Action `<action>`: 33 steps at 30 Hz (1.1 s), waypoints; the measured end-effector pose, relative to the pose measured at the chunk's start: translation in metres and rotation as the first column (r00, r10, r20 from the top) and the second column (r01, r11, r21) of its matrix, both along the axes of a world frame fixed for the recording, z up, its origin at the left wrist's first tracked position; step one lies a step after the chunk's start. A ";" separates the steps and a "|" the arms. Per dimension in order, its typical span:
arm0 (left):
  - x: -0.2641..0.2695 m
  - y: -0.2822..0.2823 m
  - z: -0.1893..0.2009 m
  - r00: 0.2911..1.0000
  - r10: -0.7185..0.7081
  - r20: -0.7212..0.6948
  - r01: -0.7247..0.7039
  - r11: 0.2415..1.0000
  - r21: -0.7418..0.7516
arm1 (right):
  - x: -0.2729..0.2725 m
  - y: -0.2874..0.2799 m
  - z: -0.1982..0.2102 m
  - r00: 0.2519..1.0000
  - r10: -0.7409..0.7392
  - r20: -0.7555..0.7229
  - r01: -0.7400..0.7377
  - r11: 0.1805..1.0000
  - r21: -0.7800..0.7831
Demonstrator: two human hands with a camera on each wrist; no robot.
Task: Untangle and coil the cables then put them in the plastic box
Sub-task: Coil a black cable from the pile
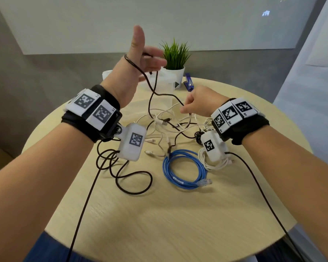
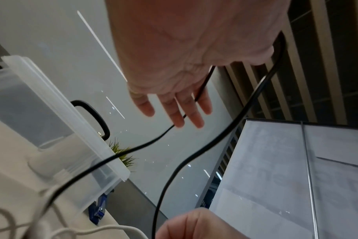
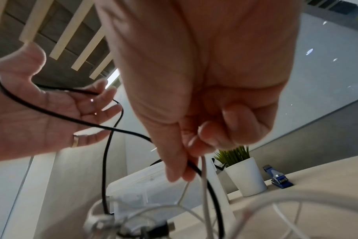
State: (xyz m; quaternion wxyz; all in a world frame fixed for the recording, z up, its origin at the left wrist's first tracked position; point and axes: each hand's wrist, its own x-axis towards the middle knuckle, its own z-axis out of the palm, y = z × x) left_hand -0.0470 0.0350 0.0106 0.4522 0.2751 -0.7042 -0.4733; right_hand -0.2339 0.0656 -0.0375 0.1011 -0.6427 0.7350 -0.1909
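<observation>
My left hand [image 1: 140,59] is raised above the table, palm open and thumb up. A thin black cable [image 1: 149,103] is looped round it at the base of the thumb and runs across the palm [image 3: 41,113] and out between the fingers [image 2: 180,113]. From there the black cable [image 2: 182,163] sags down to my right hand [image 1: 197,102], which pinches it in curled fingers [image 3: 204,129] together with a white strand. A tangle of white cables [image 1: 159,120] lies under both hands. The translucent plastic box [image 1: 110,72] stands at the far side, behind my left hand.
A coiled blue network cable [image 1: 184,167] and a coiled white cable [image 1: 216,165] lie near my right wrist. Loose black loops [image 1: 133,182] lie at the left. A potted plant [image 1: 175,72] and a blue stapler [image 1: 188,83] stand beside the box on the round wooden table [image 1: 159,214].
</observation>
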 end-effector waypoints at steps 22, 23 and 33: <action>-0.008 -0.006 -0.037 0.672 0.451 0.588 -0.017 0.802 -0.596 | 0.004 0.000 0.006 0.856 0.143 0.496 -0.004 0.963 -0.270; -0.009 -0.007 -0.037 0.697 0.418 0.582 0.011 0.806 -0.592 | 0.005 0.000 0.007 0.850 0.153 0.504 -0.008 0.961 -0.278; -0.012 -0.013 -0.041 0.842 0.364 0.399 -0.177 0.884 -0.434 | 0.007 -0.001 0.004 0.888 0.154 0.433 -0.017 0.953 -0.303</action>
